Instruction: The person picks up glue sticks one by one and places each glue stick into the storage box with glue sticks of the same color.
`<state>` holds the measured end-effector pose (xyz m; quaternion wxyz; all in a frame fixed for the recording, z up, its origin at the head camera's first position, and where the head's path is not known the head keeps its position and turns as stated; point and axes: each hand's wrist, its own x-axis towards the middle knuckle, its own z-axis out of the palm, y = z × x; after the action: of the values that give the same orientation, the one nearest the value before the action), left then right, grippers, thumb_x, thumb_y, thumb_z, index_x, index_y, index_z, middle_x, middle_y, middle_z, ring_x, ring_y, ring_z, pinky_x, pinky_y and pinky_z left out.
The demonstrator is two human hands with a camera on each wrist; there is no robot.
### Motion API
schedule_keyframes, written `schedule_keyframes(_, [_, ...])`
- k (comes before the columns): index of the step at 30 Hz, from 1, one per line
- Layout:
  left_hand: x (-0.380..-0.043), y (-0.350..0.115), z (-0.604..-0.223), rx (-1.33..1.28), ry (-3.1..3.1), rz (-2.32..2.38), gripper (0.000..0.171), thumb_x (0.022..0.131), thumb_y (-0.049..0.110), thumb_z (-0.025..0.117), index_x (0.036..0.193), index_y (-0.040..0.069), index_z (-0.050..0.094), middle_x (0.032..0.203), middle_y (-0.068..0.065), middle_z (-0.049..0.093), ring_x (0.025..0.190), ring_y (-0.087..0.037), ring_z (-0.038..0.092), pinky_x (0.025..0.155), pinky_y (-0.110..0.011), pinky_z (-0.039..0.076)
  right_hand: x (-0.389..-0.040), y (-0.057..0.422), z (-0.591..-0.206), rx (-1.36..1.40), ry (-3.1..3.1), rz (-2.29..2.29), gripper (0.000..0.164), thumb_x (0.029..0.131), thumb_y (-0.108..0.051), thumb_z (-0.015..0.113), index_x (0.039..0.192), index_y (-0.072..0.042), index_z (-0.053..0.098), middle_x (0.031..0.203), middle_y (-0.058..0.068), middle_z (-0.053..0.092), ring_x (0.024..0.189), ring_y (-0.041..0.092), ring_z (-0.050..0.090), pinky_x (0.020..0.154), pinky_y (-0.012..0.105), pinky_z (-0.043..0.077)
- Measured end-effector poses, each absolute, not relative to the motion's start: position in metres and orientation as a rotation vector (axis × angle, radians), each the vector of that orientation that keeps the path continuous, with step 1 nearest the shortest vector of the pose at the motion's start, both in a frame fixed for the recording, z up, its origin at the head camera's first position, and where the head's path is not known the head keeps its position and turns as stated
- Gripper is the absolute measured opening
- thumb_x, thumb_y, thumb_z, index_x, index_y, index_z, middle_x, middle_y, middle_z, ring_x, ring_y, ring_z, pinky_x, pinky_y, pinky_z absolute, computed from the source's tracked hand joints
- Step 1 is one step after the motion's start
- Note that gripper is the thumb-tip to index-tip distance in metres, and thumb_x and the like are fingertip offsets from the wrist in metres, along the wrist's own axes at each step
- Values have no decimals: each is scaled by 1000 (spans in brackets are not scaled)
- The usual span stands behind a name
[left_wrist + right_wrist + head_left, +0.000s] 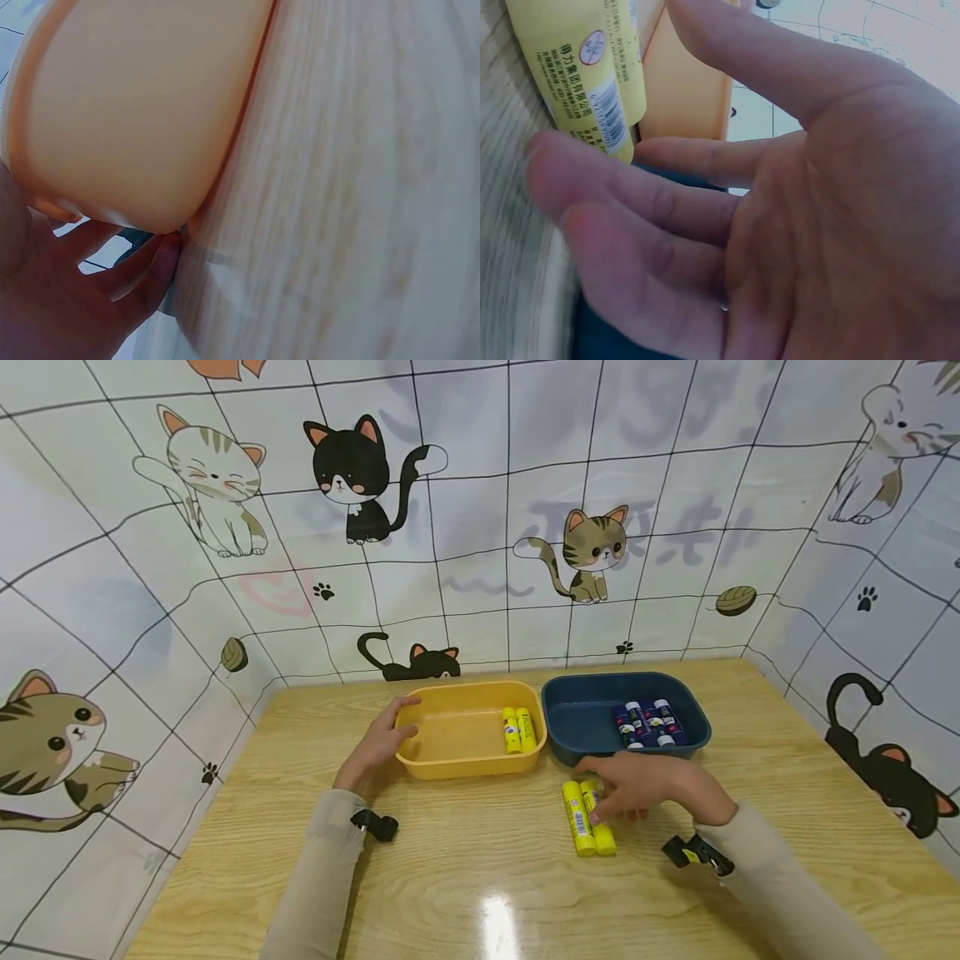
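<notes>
My left hand [377, 743] grips the left end of a yellow plastic bin [457, 768], thumb over the rim and fingers along the outside wall. Two yellow glue sticks [518, 731] lie side by side in the right end of that bin. In front of the bins, two more yellow glue sticks [579, 827] lie together on the table. Over the right one reaches my right hand [648, 783], fingers bent loosely. The right wrist view shows an empty palm, with fingertips close to the glue sticks [577, 82]; whether they touch is unclear.
A dark blue bin [566, 743] stands right of the yellow one, with several dark blue and white tubes [654, 722] in its right part. Both bins stand near the back of the wooden table [450, 868]. Cat-print sheeting [480, 527] rises behind and at both sides.
</notes>
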<state>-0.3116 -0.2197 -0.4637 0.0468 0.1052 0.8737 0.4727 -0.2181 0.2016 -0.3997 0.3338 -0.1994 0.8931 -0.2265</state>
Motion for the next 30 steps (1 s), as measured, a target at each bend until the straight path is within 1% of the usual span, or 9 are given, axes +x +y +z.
schedule_keyframes(3, [-312,-219,-463,323,2664,1444,54,101,12,54,154,14,43,168,-12,32,155,-35,30,124,-56,29,-219,203,-403,-513,2325,-578,75,86,-37,83,150,-20,47,79,3,65,60,20,63,58,35,53])
schedule_keyframes(8, [-311,-218,-462,316,2656,1458,54,101,12,54,153,14,43,169,-12,31,154,-35,32,123,-55,30,-220,203,-408,-506,2327,-547,82,83,-39,86,151,-20,46,80,2,60,60,17,58,58,33,52])
schedule_keyframes(14, [-311,-218,-461,337,2657,1460,53,101,11,54,153,14,43,169,-12,30,154,-36,31,122,-56,31,-220,201,-409,-520,2333,-524,90,80,-37,89,154,-15,43,85,3,59,60,17,55,58,31,50])
schedule_keyframes(20, [-311,-219,-462,347,2661,1466,53,101,9,54,153,12,43,168,-14,32,153,-37,32,122,-56,30,-219,202,-410,-519,2337,-470,96,77,-38,91,155,-11,41,92,4,57,69,18,57,62,32,49])
schedule_keyframes(23, [-311,-219,-463,344,2669,1457,53,101,10,54,152,12,44,168,-14,33,154,-36,30,124,-56,28,-219,202,-410,-513,2343,-453,95,77,-37,91,154,-12,43,90,4,58,68,18,57,62,32,47])
schedule_keyframes(30, [-310,-219,-464,334,2674,1457,52,101,9,54,152,13,44,168,-13,32,155,-36,30,123,-56,29,-218,202,-409,-497,2346,-452,93,76,-34,92,154,-14,44,82,3,57,62,17,56,61,31,45])
